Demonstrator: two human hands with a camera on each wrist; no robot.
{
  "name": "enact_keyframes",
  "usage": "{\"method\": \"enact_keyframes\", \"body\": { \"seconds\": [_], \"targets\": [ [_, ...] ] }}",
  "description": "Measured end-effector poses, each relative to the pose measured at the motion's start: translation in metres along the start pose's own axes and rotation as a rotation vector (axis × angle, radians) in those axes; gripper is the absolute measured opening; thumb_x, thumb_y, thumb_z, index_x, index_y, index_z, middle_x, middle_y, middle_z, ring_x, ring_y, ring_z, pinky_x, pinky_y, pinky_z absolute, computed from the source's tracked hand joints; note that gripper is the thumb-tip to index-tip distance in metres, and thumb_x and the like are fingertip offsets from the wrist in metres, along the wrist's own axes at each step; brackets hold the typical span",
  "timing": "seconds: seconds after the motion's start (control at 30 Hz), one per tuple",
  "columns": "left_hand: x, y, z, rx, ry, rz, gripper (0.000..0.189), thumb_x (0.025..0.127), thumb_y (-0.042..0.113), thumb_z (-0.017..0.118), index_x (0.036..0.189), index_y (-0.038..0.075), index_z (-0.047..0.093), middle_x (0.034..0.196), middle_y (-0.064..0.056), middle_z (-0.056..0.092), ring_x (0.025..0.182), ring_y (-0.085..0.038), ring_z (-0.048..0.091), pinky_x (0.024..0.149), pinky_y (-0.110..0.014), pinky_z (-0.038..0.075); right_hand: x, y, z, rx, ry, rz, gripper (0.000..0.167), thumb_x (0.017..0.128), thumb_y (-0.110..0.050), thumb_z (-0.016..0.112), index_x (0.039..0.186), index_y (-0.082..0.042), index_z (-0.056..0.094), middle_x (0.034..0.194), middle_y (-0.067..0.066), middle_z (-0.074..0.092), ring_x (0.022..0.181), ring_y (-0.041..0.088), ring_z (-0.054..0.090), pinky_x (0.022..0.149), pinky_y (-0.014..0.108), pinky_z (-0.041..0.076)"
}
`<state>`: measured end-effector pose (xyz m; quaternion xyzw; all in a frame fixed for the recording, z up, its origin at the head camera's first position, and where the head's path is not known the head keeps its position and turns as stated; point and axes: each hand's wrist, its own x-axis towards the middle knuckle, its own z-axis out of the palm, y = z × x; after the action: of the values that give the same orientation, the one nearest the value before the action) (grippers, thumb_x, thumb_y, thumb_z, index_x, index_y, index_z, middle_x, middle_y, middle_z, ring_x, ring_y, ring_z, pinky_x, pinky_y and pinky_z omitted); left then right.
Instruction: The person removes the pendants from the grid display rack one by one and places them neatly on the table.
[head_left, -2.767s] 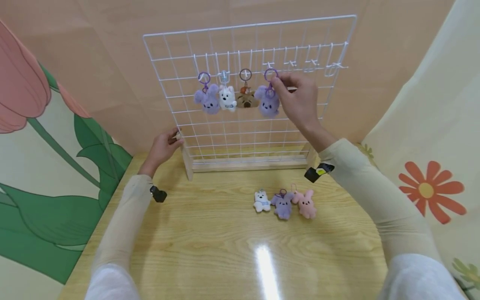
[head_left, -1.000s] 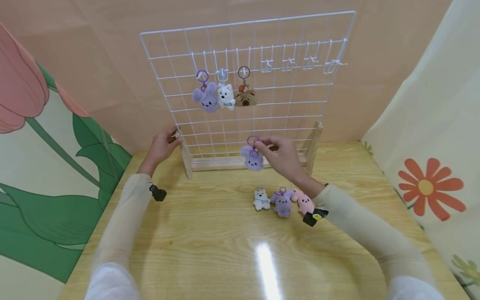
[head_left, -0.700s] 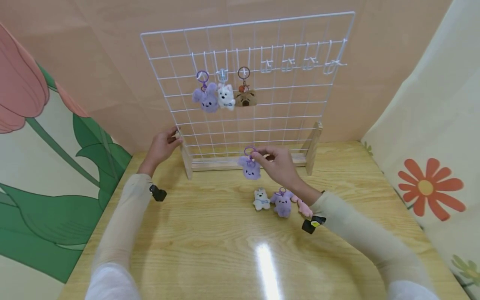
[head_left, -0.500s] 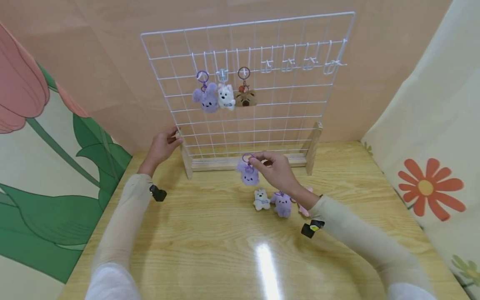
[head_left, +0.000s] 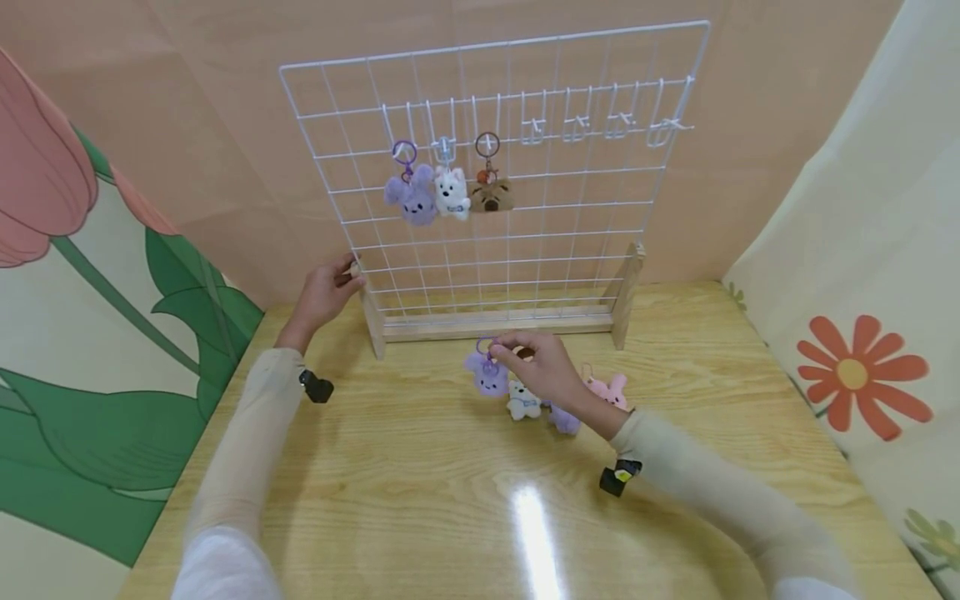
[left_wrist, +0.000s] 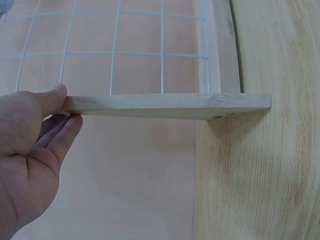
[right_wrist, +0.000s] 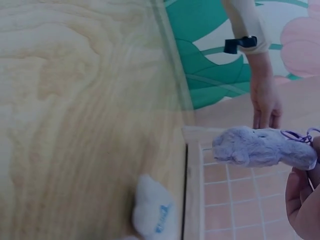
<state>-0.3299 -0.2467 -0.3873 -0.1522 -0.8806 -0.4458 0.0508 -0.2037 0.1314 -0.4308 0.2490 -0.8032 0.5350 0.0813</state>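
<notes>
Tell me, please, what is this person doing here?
A person's right hand holds a lilac plush keychain above the pale wooden table. The left hand grips the wooden side support of a white wire grid rack. Lilac, white and brown plush keychains hang there; white, lilac and pink ones lie on the table.

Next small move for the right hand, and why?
Probably lower the held purple plush onto the table, just left of the white plush lying there. The right hand pinches it near its ring, it hangs above the table, and that spot looks free. The left hand grips the rack.
</notes>
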Motion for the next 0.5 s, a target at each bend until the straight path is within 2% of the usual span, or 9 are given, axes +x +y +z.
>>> {"method": "enact_keyframes", "body": {
  "seconds": [0.17, 0.5],
  "targets": [
    [0.0, 0.0, 0.0, -0.007, 0.005, -0.002, 0.054, 0.104, 0.007, 0.06, 0.151, -0.011, 0.04, 0.148, -0.032, 0.047, 0.134, -0.043, 0.052, 0.108, -0.046, 0.05, -0.007, 0.004, 0.008, -0.012, -0.04, 0.027, 0.017, 0.1, -0.019, 0.069, 0.104, -0.004, 0.078, 0.108, 0.009, 0.077, 0.089, 0.021, 0.072, 0.076, 0.029, 0.063],
    [0.0, -0.001, 0.0, 0.015, 0.009, 0.012, 0.054, 0.104, 0.008, 0.061, 0.151, -0.01, 0.04, 0.148, -0.031, 0.048, 0.134, -0.043, 0.053, 0.108, -0.047, 0.05, -0.021, 0.013, 0.019, 0.009, -0.111, 0.091, 0.019, 0.1, -0.025, 0.069, 0.105, -0.009, 0.078, 0.106, 0.003, 0.077, 0.084, 0.014, 0.07, 0.073, 0.028, 0.063]
  ]
}}
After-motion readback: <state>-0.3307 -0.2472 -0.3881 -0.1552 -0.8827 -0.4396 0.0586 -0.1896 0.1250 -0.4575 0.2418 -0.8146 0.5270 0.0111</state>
